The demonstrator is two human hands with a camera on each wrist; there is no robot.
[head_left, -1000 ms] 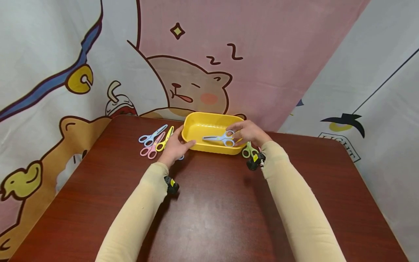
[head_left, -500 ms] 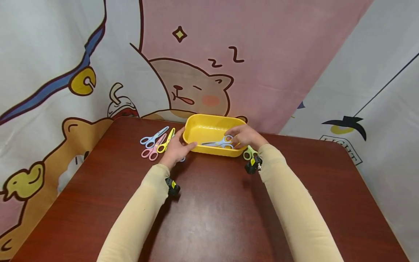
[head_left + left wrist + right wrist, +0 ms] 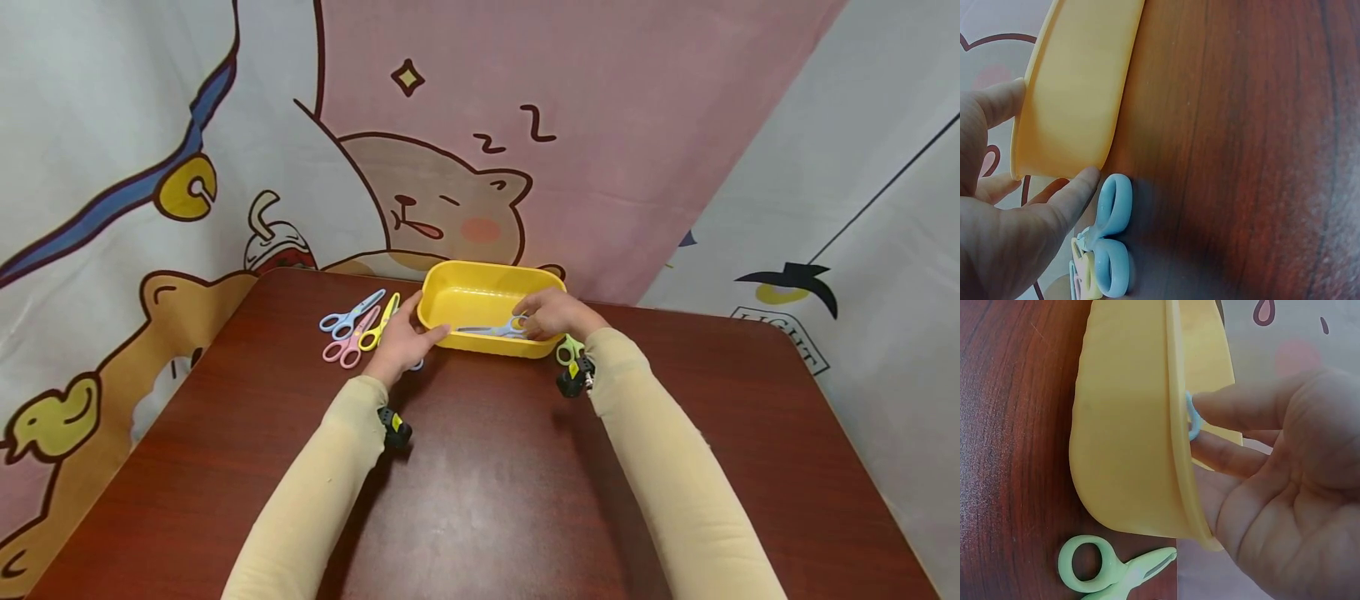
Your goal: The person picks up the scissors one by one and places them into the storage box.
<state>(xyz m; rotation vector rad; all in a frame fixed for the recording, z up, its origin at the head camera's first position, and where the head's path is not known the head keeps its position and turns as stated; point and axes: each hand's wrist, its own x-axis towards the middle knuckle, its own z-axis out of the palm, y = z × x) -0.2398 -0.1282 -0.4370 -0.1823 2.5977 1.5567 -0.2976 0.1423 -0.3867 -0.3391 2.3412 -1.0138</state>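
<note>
A yellow plastic tub (image 3: 480, 279) stands at the far middle of the dark red table. My right hand (image 3: 527, 322) reaches into it from the right and pinches the handles of light blue scissors (image 3: 487, 331), which lie low inside the tub with blades pointing left. The right wrist view shows one blue handle ring (image 3: 1193, 416) between my fingers (image 3: 1235, 403) just inside the tub's rim (image 3: 1175, 425). My left hand (image 3: 423, 323) holds the tub's near left corner, its thumb (image 3: 1069, 195) against the outer wall (image 3: 1079, 94).
Blue (image 3: 351, 309), pink (image 3: 347, 342) and yellow (image 3: 378, 322) scissors lie side by side left of the tub. Another blue pair (image 3: 1113, 250) lies under my left hand. Green scissors (image 3: 1107, 572) lie by the tub's near right corner. A cartoon cloth hangs behind the table.
My right hand has lowered the blue scissors from above the tub's rim down into the tub. The left hand has stayed on the tub's corner.
</note>
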